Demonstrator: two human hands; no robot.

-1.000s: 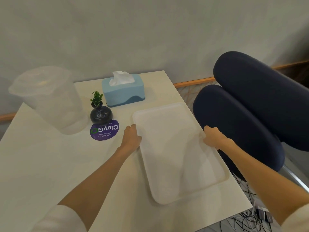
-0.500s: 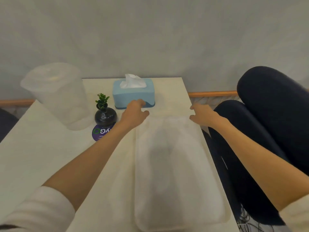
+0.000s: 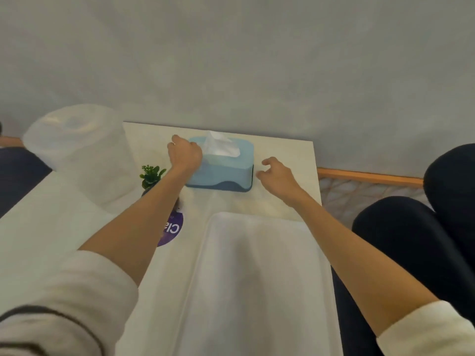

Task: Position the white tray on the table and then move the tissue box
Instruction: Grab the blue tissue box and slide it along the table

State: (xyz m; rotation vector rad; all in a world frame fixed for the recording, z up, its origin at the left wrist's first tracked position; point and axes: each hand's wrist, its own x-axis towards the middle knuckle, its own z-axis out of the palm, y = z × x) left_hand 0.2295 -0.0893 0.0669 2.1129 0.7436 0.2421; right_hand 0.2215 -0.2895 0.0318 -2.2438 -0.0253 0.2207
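The white tray [image 3: 257, 278] lies flat on the white table [image 3: 51, 227], at its near right, with no hand on it. Behind it, at the far edge by the wall, stands the light blue tissue box [image 3: 226, 170] with a white tissue sticking out of its top. My left hand [image 3: 185, 155] is curled around the box's left end. My right hand [image 3: 277, 176] hovers at the box's right end with fingers spread; whether it touches the box I cannot tell.
A large clear plastic container [image 3: 77, 150] stands at the far left. A small green plant in a dark vase [image 3: 150, 176] and a purple round sticker [image 3: 172, 229] sit under my left forearm. A dark blue chair [image 3: 411, 240] is close to the table's right edge.
Both hands let go of the tray, which now rests on the table, and reached forward to the tissue box. My left hand has closed on its left end.
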